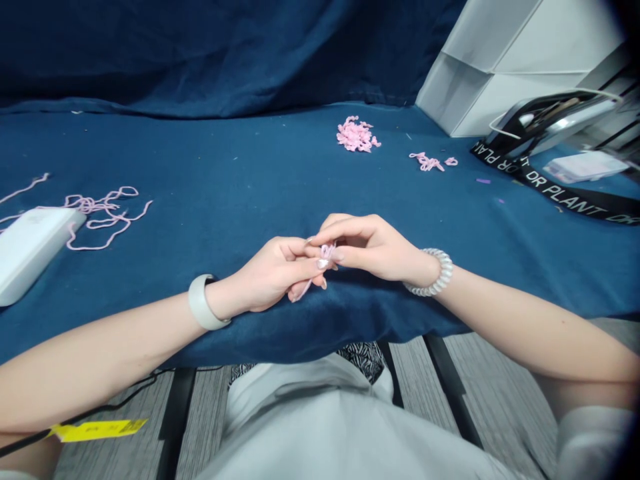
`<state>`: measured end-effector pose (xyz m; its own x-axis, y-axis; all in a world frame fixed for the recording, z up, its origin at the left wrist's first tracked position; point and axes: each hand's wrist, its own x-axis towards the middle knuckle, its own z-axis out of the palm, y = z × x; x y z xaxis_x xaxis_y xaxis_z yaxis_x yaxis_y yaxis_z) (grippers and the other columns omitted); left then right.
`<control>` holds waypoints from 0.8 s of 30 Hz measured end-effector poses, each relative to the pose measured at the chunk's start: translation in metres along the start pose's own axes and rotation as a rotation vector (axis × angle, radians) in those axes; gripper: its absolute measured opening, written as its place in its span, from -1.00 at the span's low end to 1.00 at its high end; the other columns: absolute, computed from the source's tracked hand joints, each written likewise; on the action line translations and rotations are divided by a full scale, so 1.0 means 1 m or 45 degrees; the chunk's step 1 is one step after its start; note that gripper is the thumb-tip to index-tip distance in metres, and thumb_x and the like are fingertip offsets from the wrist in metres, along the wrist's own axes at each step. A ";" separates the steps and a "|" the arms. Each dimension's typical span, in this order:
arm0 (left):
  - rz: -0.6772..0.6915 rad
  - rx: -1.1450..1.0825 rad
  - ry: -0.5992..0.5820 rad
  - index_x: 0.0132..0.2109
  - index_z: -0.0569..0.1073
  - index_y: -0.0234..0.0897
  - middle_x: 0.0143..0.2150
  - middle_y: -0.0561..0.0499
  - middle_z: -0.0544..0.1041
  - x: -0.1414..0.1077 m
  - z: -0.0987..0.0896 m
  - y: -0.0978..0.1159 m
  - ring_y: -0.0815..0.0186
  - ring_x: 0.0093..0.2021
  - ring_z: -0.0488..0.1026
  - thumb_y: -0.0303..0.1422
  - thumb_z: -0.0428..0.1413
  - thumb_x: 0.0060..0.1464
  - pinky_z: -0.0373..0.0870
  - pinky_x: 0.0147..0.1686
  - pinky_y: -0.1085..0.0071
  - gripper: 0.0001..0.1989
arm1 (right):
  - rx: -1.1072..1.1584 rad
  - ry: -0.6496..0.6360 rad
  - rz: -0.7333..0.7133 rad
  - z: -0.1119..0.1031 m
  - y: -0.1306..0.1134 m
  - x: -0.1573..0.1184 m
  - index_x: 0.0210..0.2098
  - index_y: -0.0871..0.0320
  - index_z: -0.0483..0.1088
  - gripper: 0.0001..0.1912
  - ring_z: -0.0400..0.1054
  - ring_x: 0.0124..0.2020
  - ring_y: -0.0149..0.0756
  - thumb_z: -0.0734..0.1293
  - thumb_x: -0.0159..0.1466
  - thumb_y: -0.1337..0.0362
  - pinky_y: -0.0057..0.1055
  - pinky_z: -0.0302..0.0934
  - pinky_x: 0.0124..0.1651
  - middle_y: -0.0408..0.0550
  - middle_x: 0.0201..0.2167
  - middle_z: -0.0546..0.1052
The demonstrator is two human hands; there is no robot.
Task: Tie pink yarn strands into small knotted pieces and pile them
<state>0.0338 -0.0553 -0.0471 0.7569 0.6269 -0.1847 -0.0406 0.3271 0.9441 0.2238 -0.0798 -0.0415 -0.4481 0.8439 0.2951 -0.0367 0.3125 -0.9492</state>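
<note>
Head view: a person is pinching a short length of pink yarn [326, 255] between the closed fingertips of the left hand [270, 277] and right hand [367, 248], its end dangling below them, above a navy cloth [215, 267].

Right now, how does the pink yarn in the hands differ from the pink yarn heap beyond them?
The pink yarn is a small bunch pinched by the left hand and right hand; the pink yarn heap is many crinkled pieces. The bunch is held up; the heap lies on the blue cloth. Both are pale pink.
</note>
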 end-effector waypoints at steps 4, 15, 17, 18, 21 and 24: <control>-0.027 0.135 -0.034 -0.50 0.45 -0.39 -0.72 0.11 0.37 -0.001 -0.001 0.001 0.57 -0.76 0.20 -0.31 0.23 0.01 0.17 -0.71 0.63 -0.75 | -0.120 -0.069 -0.002 -0.002 -0.001 0.000 -0.25 0.18 0.57 -0.86 0.37 -0.36 -0.49 0.41 0.17 0.36 -0.50 0.29 -0.25 -0.11 -0.36 0.44; -0.009 0.216 -0.062 -0.32 0.53 -0.42 -0.64 0.10 0.43 0.002 -0.003 0.002 0.53 -0.63 0.34 -0.21 0.16 0.10 0.35 -0.52 0.60 -0.72 | -0.384 0.270 -0.156 0.005 -0.001 0.000 -0.47 0.22 0.56 -0.84 0.25 -0.42 -0.52 0.43 0.17 0.25 -0.52 0.21 -0.31 -0.15 -0.49 0.36; -0.022 0.300 -0.043 -0.29 0.53 -0.42 -0.60 0.08 0.47 0.001 -0.002 0.005 0.51 -0.59 0.38 -0.24 0.15 0.12 0.39 -0.47 0.57 -0.73 | -0.430 0.311 -0.187 0.007 0.001 -0.001 -0.46 0.22 0.55 -0.82 0.26 -0.40 -0.51 0.42 0.18 0.23 -0.51 0.22 -0.30 -0.14 -0.47 0.35; -0.026 0.354 -0.036 -0.29 0.52 -0.41 -0.57 0.07 0.49 0.000 -0.001 0.007 0.49 -0.57 0.41 -0.26 0.16 0.11 0.40 -0.45 0.56 -0.76 | -0.449 0.312 -0.196 0.007 0.001 -0.002 -0.46 0.22 0.55 -0.80 0.26 -0.39 -0.51 0.42 0.19 0.22 -0.50 0.22 -0.29 -0.13 -0.46 0.35; 0.042 0.621 -0.044 -0.32 0.50 -0.37 -0.46 0.03 0.56 -0.002 0.001 0.016 0.44 -0.51 0.48 -0.30 0.15 0.11 0.40 -0.45 0.53 -0.82 | -0.495 0.258 -0.227 0.009 -0.003 -0.004 -0.46 0.22 0.53 -0.77 0.28 -0.39 -0.49 0.39 0.22 0.20 -0.47 0.23 -0.29 -0.11 -0.44 0.37; 0.448 1.233 0.002 -0.43 0.48 -0.34 -0.50 0.02 0.53 -0.003 -0.002 0.027 0.43 -0.52 0.44 -0.32 0.08 0.15 0.34 -0.46 0.51 -0.76 | -0.582 0.177 -0.337 0.007 -0.015 -0.003 -0.43 0.22 0.52 -0.80 0.29 -0.38 -0.47 0.37 0.24 0.22 -0.46 0.24 -0.30 -0.10 -0.42 0.38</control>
<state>0.0295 -0.0471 -0.0216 0.8029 0.5782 0.1448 0.2839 -0.5845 0.7601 0.2195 -0.0902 -0.0290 -0.3525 0.7507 0.5588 0.2738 0.6537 -0.7055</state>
